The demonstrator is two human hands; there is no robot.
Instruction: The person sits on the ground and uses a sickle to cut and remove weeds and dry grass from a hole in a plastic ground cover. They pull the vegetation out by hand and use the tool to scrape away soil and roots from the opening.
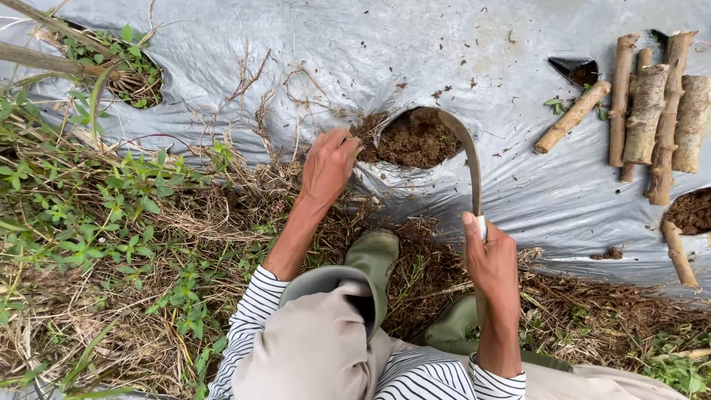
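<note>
Item: 1 curved sickle [468, 152]. We gripped its handle in our right hand [492, 263], long axis running away from us, tip hooking left into the soil hole [415, 141] at the plastic sheet's [415, 44] near edge. Our left hand [329, 164] pinched soil there.

- left hand [329, 164] reaches forward, fingers curled, knuckles up, arm extended
- right hand [490, 259] fisted, thumb up along top, forearm upright
- both sleeves striped

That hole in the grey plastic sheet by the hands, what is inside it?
The hole holds loose brown soil with a few root bits. The left hand rests at its edge and a curved blade arcs over its right side. What lies deeper or under the sheet is hidden.
</note>
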